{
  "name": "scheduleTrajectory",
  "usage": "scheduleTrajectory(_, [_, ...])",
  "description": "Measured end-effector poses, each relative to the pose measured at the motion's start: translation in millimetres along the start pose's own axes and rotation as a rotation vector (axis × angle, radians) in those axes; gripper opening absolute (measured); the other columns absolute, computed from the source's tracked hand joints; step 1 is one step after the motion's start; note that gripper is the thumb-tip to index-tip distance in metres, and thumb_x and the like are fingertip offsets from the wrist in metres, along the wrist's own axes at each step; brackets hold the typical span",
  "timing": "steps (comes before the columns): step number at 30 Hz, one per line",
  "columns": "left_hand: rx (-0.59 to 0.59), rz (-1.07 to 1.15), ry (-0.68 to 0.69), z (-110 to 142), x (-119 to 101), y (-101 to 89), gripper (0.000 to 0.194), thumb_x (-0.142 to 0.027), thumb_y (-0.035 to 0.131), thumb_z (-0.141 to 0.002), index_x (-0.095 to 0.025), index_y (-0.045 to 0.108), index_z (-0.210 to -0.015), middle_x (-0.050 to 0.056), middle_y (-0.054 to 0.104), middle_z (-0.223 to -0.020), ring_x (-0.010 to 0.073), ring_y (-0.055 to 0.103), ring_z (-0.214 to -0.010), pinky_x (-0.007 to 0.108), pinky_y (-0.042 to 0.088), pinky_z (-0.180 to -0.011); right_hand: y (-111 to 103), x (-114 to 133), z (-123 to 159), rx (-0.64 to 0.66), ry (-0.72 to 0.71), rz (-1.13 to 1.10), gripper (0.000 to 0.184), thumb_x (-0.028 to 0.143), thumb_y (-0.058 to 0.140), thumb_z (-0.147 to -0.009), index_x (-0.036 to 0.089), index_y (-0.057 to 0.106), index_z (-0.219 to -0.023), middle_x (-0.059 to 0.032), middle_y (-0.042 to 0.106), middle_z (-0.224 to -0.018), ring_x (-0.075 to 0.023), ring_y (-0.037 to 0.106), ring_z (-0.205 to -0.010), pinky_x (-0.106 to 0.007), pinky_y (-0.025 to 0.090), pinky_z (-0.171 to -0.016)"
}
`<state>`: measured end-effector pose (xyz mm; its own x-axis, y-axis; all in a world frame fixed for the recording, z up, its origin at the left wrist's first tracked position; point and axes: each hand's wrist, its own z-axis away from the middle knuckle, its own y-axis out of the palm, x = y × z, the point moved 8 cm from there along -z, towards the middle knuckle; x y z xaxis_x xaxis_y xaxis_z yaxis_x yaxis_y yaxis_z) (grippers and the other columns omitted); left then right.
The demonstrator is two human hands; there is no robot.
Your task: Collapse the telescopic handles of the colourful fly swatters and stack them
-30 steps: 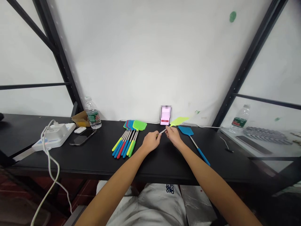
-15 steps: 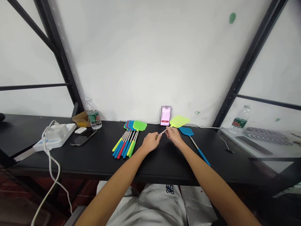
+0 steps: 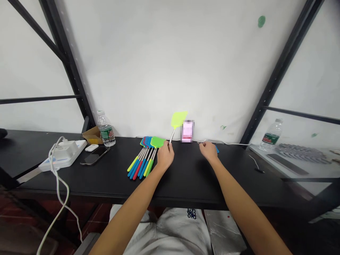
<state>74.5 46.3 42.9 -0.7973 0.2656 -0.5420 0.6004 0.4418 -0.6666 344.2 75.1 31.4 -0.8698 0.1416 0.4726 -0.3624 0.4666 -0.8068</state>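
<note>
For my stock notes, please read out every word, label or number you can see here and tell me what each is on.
"CHO CATE" (upside down, uncertain): dark print on the light shirt.
Green label on the water bottle: too small to read.
Green label on the second water bottle: too small to read.
Upright screen: blurred, unreadable.

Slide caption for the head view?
Left hand holds a lime fly swatter; right hand rests by a blue one.

Head-worn camera, facing forward and down, close above a black table (image 3: 225, 184), white wall (image 3: 138, 71) beyond
</note>
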Motion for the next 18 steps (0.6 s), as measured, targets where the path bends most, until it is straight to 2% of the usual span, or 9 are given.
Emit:
scheduleTrajectory(3, [0.013,-0.025,-0.075,-1.3,7.5,-0.9,0.025,-0.031,0.033,-0.098,-0.018,0.054,-0.100,0.009,0.067,-0.090,0.0217,0.063,-0.089,0.030,0.041,-0.075,-3.4,-23.7,-3.9,0.052,0.139,0.079,0.029,0.032,0.048,-0.085,0.014,0.068,-0.096,-0.0165,0.067,-0.101,-0.0290,0.062,-0.102,-0.033,0.044,-0.082])
scheduleTrajectory(8, [0.123,-0.159,-0.141,1.1,17.5,6.0,0.031,-0.038,0.038,-0.095,-0.017,0.061,-0.092,0.013,0.068,-0.093,0.0250,0.064,-0.092,0.032,0.042,-0.073,-5.2,-50.0,-2.8,0.070,0.329,0.165,0.053,0.037,0.058,-0.082,0.007,0.055,-0.125,-0.0269,0.052,-0.126,-0.0381,0.050,-0.120,-0.046,0.043,-0.094])
scheduleTrajectory(13, [0.175,-0.323,-0.133,2.1,24.8,7.5,0.035,-0.036,0.040,-0.091,-0.014,0.067,-0.091,0.017,0.068,-0.096,0.0296,0.064,-0.095,0.035,0.046,-0.074,-6.5,-60.6,-1.9,0.144,0.415,0.198,0.056,0.031,0.063,-0.078,0.006,0.055,-0.128,-0.0283,0.052,-0.126,-0.0379,0.051,-0.120,-0.045,0.045,-0.092])
scheduleTrajectory(18, [0.178,-0.440,-0.159,1.8,33.6,2.0,0.031,-0.026,0.044,-0.086,-0.010,0.069,-0.097,0.020,0.067,-0.100,0.0330,0.062,-0.100,0.038,0.048,-0.076,-6.1,-64.3,-3.4,0.249,0.390,0.207,0.051,0.024,0.065,-0.075,0.007,0.061,-0.123,-0.0260,0.060,-0.118,-0.0369,0.059,-0.112,-0.042,0.050,-0.084])
